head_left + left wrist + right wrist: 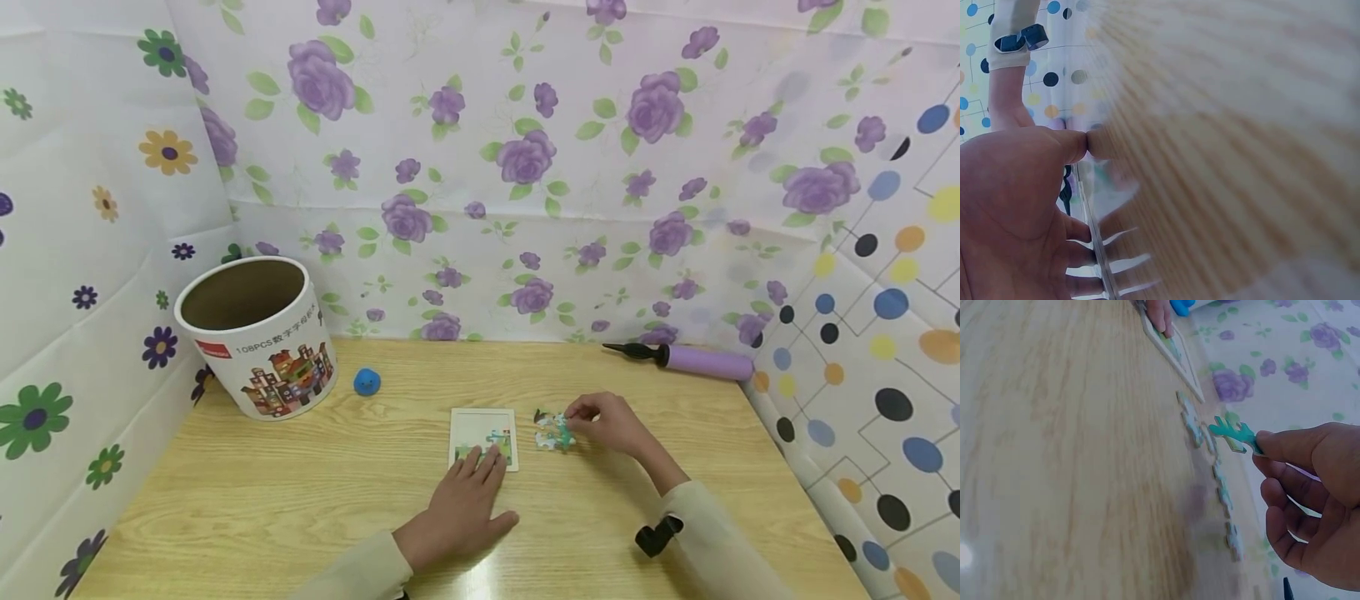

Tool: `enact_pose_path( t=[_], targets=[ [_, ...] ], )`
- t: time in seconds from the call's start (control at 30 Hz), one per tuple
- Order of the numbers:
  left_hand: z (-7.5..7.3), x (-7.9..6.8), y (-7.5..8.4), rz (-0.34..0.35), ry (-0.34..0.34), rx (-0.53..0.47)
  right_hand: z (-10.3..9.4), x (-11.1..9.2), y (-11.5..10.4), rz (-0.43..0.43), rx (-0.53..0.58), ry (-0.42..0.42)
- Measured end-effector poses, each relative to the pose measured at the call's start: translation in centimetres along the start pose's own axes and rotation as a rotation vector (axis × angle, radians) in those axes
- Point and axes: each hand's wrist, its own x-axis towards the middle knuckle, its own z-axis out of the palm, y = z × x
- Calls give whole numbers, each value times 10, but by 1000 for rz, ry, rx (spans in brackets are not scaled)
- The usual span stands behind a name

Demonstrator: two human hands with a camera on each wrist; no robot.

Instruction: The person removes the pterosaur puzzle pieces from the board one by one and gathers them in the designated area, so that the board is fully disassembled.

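My right hand (1316,500) pinches a green puzzle piece (1235,434) between thumb and index finger. In the right wrist view it is held above several loose puzzle pieces (1222,487) lying on the table. These sit just right of the puzzle tray (468,421) in the head view. The tray is a pale square frame with a few joined pieces along its lower part. My left hand (463,508) lies with fingers straight, its fingertips resting on the tray's lower edge and the pieces there. In the left wrist view the left palm (1010,212) shows with the thumb spread.
At the back left stands a large white bucket (270,350) with printed blocks on it. Beside it sits a small blue ball-like toy (367,382). A purple hand pump (705,362) lies at the back right, against the flowered cloth (480,208).
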Motion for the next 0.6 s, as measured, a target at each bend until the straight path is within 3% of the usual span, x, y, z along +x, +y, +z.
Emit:
enact_pose_path(
  t=[0.3,0.6],
  targets=[
    [3,1,-1,3,11,36,2,-7,14,64,14,-30],
    [0,0,0,11,15,13,7,-5,19,64,-45,-33]
  ],
)
